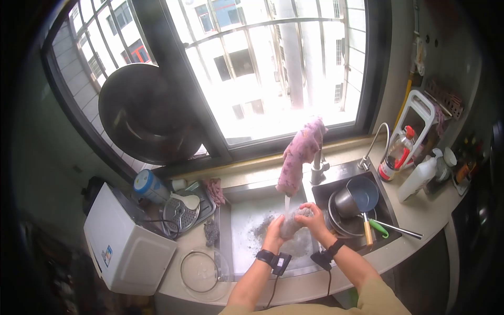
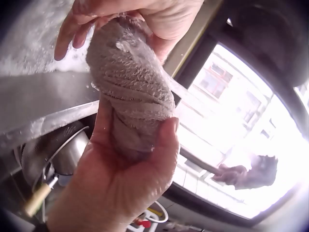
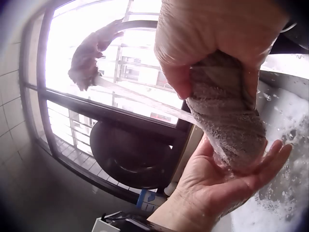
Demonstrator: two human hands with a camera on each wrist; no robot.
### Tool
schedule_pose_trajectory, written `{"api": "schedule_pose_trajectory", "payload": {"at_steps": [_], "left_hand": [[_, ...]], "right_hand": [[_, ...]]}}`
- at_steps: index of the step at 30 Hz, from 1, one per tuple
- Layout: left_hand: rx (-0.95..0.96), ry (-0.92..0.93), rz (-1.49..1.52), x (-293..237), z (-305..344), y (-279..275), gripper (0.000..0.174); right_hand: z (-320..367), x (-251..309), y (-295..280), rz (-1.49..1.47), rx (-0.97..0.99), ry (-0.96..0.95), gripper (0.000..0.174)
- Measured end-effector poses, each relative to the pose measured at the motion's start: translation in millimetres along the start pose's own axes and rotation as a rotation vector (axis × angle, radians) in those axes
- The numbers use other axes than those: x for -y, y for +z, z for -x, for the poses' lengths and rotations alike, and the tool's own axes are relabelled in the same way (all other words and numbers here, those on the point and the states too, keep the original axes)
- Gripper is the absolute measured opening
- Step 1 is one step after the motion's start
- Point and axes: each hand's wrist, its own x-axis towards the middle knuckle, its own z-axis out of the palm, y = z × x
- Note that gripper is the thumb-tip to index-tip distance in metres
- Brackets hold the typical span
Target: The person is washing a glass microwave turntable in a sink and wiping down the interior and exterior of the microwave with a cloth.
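Above the foamy left basin of the sink (image 1: pixel 227 252), both hands hold a wet grey cloth (image 2: pixel 133 87) bunched into a thick, twisted roll. My right hand (image 1: pixel 315 221) grips one end, thumb on one side and fingers on the other. The other end sits in my left hand (image 3: pixel 222 193), cupped between the thumb side and the loosely bent fingers. A stream of water (image 3: pixel 145 101) runs onto the roll from a tap spout wrapped in pink patterned cloth (image 1: pixel 302 157). The inside of the roll is hidden.
Pans (image 1: pixel 349 202) with handles fill the right basin. Bottles (image 1: pixel 419 178) stand right of it. A glass lid (image 1: pixel 199 270), a steel grater (image 1: pixel 181 214) and a white box-shaped appliance (image 1: pixel 131 252) are on the left. A big wok (image 1: pixel 149 113) hangs before the window.
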Motion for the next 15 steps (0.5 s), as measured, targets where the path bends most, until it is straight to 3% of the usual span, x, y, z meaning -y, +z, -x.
{"api": "schedule_pose_trajectory", "payload": {"at_steps": [2,3,6,8,10,11,12,13,14,15], "left_hand": [[-0.145,-0.442,0.312,-41.1,37.9,40.3,0.038],[-0.003,-0.384,0.497,-31.6,35.2,35.6,0.043],[0.018,-0.243,0.633,-16.3,25.2,30.7,0.045],[-0.049,-0.156,0.571,-4.5,14.6,17.3,0.041],[-0.121,-0.069,0.506,-0.9,16.9,13.7,0.038],[-0.23,0.057,0.335,-3.9,24.4,16.3,0.034],[-0.338,0.185,0.163,-8.1,31.8,19.3,0.031],[-0.387,0.265,0.05,-12.2,38.9,23.5,0.026],[-0.39,0.277,0.051,-14.1,43.5,25.8,0.026],[-0.385,0.4,-0.136,-14.1,47.9,27.1,0.024]], "right_hand": [[-1.3,2.2,2.5,0.211,0.011,-0.338,0.042],[0.1,9.3,5.7,0.246,0.02,-0.403,0.05],[7.8,23.0,9.7,0.202,0.07,-0.354,0.05],[6.1,1.5,7.6,0.272,0.069,-0.381,0.048],[7.7,-19.1,9.4,0.03,-0.012,-0.065,0.043],[11.0,-20.1,11.8,-0.144,-0.019,0.103,0.037],[15.6,-17.8,14.7,-0.147,-0.009,0.1,0.037],[20.5,-13.7,17.1,-0.302,-0.038,0.229,0.037],[22.7,-13.5,18.7,-0.455,-0.066,0.358,0.037],[18.3,-30.1,17.1,-0.487,-0.054,0.358,0.037]]}}
